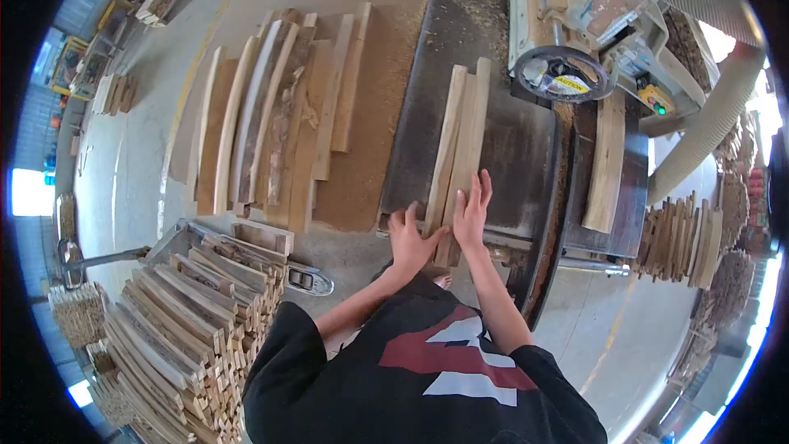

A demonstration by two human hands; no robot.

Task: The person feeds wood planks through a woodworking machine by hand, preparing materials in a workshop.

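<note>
Several long wooden boards [465, 127] lie side by side on the dark machine table, their near ends reaching past its front edge. My left hand [408, 240] is at the left side of these near ends, fingers spread and thumb stretched across the wood. On the opposite side, my right hand [471, 214] rests with straight, parted fingers along the rightmost board. Both palms face inward, with the boards between them. The undersides of the boards and part of my left fingertips are hidden.
A machine head with a black handwheel [563, 74] and ribbed hoses [707, 123] stands over the table. One board [604, 168] lies right of the dark rail. Loose boards [271, 115] lie on the brown surface at left; stacked sticks [189, 321] fill the lower left.
</note>
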